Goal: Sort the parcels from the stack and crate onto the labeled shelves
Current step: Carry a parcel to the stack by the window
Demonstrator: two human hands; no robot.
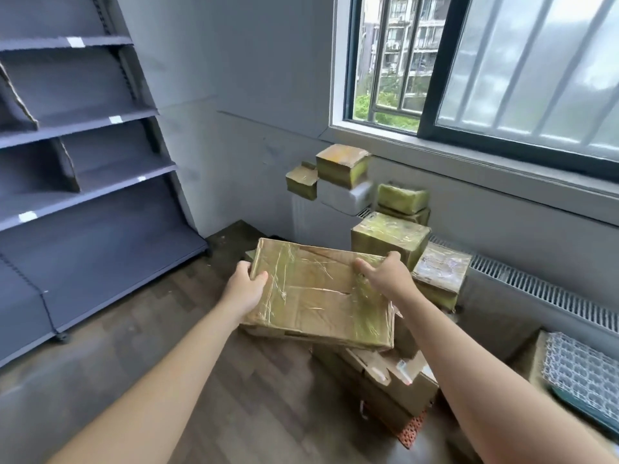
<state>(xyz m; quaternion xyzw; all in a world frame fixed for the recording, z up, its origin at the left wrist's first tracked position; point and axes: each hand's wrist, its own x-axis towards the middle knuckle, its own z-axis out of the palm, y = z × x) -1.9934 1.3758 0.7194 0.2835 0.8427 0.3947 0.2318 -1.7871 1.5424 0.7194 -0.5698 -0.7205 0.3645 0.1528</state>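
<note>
A large flat cardboard parcel [315,293] wrapped in clear tape is tilted above the parcel stack. My left hand [246,286] grips its left edge, thumb on top. My right hand [385,274] grips its far right corner. Under it lie opened cardboard boxes [388,380] over an orange crate [410,430]. More taped parcels [390,237] are piled against the wall under the window. The dark shelf unit [83,182] with small white labels [115,119] stands at the left, its boards bare.
A white foam box [345,197] sits in the pile by the wall. At the right edge a box with bubble wrap [579,370] stands near a radiator grille [542,289]. Wooden floor [150,346] lies between me and the shelves.
</note>
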